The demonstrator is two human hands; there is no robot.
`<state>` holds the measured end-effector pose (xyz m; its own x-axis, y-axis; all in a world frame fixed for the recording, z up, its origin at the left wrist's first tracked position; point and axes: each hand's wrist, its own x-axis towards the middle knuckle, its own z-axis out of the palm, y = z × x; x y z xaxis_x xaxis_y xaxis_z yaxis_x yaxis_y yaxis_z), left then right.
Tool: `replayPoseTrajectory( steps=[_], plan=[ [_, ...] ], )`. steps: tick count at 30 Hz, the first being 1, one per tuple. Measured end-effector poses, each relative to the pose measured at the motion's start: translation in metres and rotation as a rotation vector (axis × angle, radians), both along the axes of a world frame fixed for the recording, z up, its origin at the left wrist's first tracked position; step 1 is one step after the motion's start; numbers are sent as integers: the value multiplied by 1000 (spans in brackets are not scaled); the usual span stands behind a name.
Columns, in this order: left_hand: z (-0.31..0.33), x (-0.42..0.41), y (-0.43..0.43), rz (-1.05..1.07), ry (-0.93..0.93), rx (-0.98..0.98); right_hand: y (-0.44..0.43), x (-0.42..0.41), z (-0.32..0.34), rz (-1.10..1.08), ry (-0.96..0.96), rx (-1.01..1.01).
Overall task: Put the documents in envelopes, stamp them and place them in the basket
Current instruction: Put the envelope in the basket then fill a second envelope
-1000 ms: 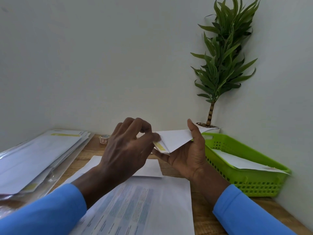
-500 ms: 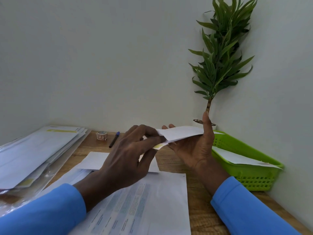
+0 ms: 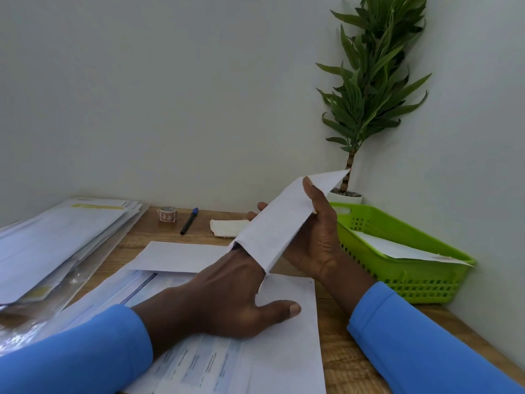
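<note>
Far left of the frame: envelope stack (image 3: 56, 245) on the wooden desk (image 3: 338, 354). Further back, left of centre: stamp roll (image 3: 167, 214), pen (image 3: 189, 221). Lower centre: printed documents (image 3: 284, 351) lying flat, under the left hand (image 3: 227, 302), fingers slipped inside the held envelope (image 3: 278, 223) and hidden, thumb stretched out free. Centre, lifted and tilted: that envelope, gripped by the right hand (image 3: 315, 243), thumb over its upper edge. Right: green basket (image 3: 397, 280), white envelope (image 3: 397, 247) inside.

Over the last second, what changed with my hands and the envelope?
The left hand released its pinch on the envelope and slid its fingers inside the opening. The right hand kept gripping it and tilted the far end upward. The green basket and the printed document stayed put.
</note>
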<state>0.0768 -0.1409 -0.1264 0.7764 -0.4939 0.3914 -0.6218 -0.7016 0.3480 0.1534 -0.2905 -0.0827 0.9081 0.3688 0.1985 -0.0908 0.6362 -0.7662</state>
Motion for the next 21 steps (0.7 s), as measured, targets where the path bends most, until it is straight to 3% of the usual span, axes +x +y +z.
replayPoseTrajectory(
  steps=[9,17,21],
  plan=[
    [1,-1,5,-124,33,-173,-9,6,-1,-45,8,10],
    [1,-4,4,-20,169,-162,-15,6,3,67,22,53],
    [-1,-4,6,-20,114,-172,-12,6,-1,43,-5,31]
  ],
)
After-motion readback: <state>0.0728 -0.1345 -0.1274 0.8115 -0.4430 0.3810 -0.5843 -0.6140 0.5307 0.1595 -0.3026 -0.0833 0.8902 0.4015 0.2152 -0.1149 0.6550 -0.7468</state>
